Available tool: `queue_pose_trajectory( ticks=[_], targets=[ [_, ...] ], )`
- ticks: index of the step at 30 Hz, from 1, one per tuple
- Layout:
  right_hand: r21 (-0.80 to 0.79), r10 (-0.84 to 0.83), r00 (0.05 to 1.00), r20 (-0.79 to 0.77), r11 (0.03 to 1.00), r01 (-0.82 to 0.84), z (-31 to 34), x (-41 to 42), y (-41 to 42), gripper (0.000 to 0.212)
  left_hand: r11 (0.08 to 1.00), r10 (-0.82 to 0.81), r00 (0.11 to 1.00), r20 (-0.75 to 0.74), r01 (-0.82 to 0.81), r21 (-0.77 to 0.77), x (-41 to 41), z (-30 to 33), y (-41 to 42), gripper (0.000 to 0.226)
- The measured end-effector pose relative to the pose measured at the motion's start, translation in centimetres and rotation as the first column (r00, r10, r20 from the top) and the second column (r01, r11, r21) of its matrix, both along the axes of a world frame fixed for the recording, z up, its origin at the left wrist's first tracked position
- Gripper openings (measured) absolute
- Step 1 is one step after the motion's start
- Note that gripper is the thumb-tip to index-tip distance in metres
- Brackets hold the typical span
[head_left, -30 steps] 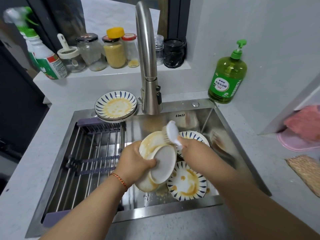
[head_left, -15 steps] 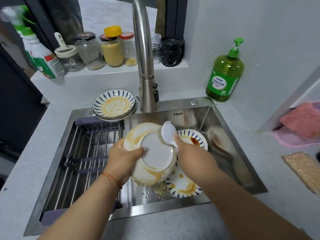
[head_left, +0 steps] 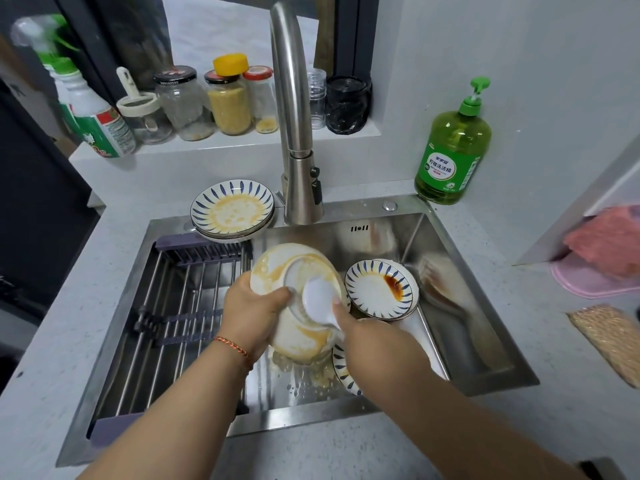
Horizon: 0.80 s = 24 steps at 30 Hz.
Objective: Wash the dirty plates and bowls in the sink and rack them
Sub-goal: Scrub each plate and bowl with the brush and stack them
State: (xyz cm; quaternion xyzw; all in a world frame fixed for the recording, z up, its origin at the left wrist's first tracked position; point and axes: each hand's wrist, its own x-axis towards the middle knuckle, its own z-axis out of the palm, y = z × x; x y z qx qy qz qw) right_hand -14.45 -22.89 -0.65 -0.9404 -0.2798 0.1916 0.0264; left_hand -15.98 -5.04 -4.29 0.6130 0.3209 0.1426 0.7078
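Steel sink (head_left: pixel 460 271), left hand (head_left: pixel 254 311) gripping plate (head_left: pixel 298 336), right hand (head_left: pixel 372 344) clutching brush (head_left: pixel 320 299) beside bowl (head_left: pixel 380 289).

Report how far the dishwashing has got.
Done: nothing shows as finished; the rack over the sink holds no dishes. In hand: the left hand holds a smeared plate bottom-up while the right hand works a white brush on it. Left: the stained bowl in the sink, a plate under the right hand, and the dirty stack by the faucet.
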Motion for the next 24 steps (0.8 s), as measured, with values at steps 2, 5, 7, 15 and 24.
queue_pose_trajectory(
  ticks=[2,5,7,15,24],
  targets=[
    [-0.005,-0.045,0.998,-0.046,0.999,0.045,-0.5,0.4,-0.5,0.077,1.0,-0.019,1.0,-0.008,0.019,0.019,-0.3,0.1,0.6,0.038],
    [0.014,-0.122,0.991,-0.051,0.992,0.123,-0.3,2.8,0.1,0.08,0.995,-0.101,0.995,-0.01,0.101,0.003,-0.5,0.2,-0.4,0.039],
    [0.043,-0.088,0.996,-0.026,0.995,0.089,0.3,3.3,1.1,0.079,0.995,-0.095,0.995,0.008,0.095,-0.035,-0.2,0.3,-1.0,0.035],
    [-0.001,-0.094,0.991,-0.097,0.995,0.095,-0.4,2.5,-1.0,0.07,0.996,-0.063,0.998,0.031,0.064,-0.054,-0.6,0.5,0.6,0.046],
    [0.012,-0.118,0.992,-0.054,0.993,0.119,-1.0,3.5,-0.5,0.064,0.998,0.05,0.998,0.029,-0.048,-0.049,0.1,0.4,0.4,0.036]
  ],
)
